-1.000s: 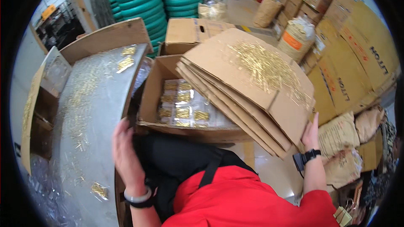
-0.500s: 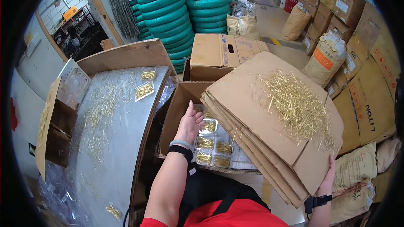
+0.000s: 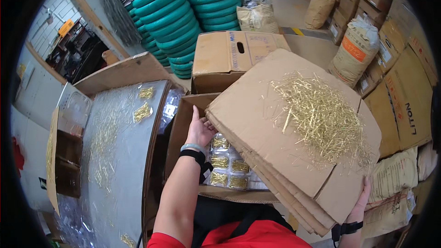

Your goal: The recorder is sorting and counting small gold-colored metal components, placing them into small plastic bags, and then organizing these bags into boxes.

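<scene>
Our spread left hand (image 3: 200, 132) and right hand (image 3: 360, 204) (grip unclear) flank flat brown cardboard sheets (image 3: 275, 144), probably stiff, best held by opposite edges.

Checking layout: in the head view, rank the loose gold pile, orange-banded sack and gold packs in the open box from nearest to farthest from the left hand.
1. Gold packs in the open box, just right of the left hand.
2. Loose gold pile, farther right, on the cardboard.
3. Orange-banded sack, beyond, upper right.
</scene>
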Demonstrator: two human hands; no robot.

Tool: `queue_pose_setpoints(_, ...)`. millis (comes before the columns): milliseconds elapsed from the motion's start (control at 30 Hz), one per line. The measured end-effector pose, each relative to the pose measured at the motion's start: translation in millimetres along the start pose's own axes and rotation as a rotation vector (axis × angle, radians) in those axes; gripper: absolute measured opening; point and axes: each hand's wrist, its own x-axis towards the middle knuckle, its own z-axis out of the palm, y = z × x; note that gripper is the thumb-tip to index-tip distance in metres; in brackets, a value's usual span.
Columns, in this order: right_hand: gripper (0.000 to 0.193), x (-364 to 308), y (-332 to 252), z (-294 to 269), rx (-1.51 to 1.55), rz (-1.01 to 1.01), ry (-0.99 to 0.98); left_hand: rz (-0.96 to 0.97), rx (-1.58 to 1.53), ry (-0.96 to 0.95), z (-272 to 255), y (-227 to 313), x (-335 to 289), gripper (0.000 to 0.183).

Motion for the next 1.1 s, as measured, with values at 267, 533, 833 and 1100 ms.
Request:
queue_pose_setpoints(267,0.064,-0.5,6.9,-14.8,0.028,0.022,0.004,-0.003,-0.051,-0.144,42.8,-14.6,-17.0,0.075)
queue_pose_setpoints(533,0.057,10.7,10.1,-32.0,-0.009,-0.071,-0.024,0.053,-0.146,-0.241,49.2,-14.6,-29.2,0.071)
queue_pose_setpoints(833,0.050,-1.0,-6.7,-16.3,-0.089,-0.162,-0.071,0.096,-0.139,-0.341,59.2,-5.0,-52.9,0.069)
queue_pose_setpoints(1100,0.048,1.9,-15.7,-2.3,-0.037,-0.146,-0.137,0.136,-0.172,-0.373,58.1,3.7,-66.7,0.067)
